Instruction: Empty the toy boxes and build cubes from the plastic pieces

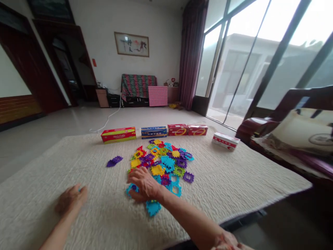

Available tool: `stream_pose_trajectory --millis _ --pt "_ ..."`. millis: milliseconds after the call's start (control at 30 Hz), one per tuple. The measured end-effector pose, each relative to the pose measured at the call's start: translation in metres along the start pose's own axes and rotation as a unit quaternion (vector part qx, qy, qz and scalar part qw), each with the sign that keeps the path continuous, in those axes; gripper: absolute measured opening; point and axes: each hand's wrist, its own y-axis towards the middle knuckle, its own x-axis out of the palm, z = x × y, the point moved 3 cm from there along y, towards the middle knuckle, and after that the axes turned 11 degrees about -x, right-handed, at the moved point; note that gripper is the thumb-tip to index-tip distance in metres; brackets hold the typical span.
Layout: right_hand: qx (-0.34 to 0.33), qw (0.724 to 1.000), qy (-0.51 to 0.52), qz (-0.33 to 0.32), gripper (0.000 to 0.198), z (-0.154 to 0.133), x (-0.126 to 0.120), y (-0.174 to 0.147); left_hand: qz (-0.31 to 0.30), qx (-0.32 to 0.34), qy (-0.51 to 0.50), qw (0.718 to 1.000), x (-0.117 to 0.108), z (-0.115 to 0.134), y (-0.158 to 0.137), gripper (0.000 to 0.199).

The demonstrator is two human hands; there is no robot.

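Glass doors [218, 69] are letting bright light in on the right side of the room. Under the hands, a big table [234, 184] is wearing a bumpy cream cloth. A dark wooden seat [282, 108] is standing to the right of it, and a purple curtain [193, 55] is hanging next to the glass. By the far wall, a green and red striped cover [137, 85] is hanging just beside a red and white checked cloth [158, 96]. A picture in a frame [132, 44] is hanging above them. On the middle of the table, a pile of bright toy pieces [168, 163] is lying all jumbled up, in blue, purple, yellow, red and green. Behind the pile, a red and yellow box [118, 134], a blue box [154, 132] and two red boxes [177, 130] are making a row, and a white and red box [225, 141] is sitting apart on the right. The right hand [144, 184] is reaching over the near left part of the pile, its grip spreading wide over the pieces. The left hand [71, 199] is looking blurry, well left of the pile; a speck of blue is showing at its fingertips [83, 191], but I cannot tell if its grip is holding anything. Some purple pieces [114, 161] are lying alone, left of the pile.
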Motion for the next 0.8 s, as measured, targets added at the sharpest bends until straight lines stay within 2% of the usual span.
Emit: stream_pose_trajectory --millis 100,233,400,533,600,667,800 --pt "-0.044 0.998 0.007 -0.045 0.041 -0.023 0.016 -0.007 0.027 0.04 -0.012 0.999 0.008 0.016 -0.024 0.038" --pt "-0.027 0.995 -0.006 -0.095 0.028 -0.028 0.027 -0.013 0.066 0.121 -0.067 0.988 0.019 0.05 -0.057 0.038" --pt "0.037 0.995 -0.043 -0.083 0.014 -0.009 0.029 -0.014 0.062 0.184 -0.142 0.971 0.033 0.101 -0.098 0.034" --pt "0.079 0.991 -0.069 -0.085 0.016 0.02 0.03 -0.006 -0.013 0.203 -0.217 0.955 0.046 0.141 -0.118 0.036" --pt "0.119 0.986 -0.079 -0.09 0.018 0.035 0.026 0.0 -0.058 0.215 -0.237 0.946 0.049 0.157 -0.119 0.036" --pt "0.156 0.982 -0.082 -0.067 0.023 0.047 0.017 0.004 -0.077 0.224 -0.244 0.94 0.048 0.168 -0.11 0.034" --pt "0.18 0.979 -0.08 0.05 0.025 0.066 -0.013 -0.007 -0.05 0.194 -0.247 0.948 0.037 0.169 -0.068 0.032"
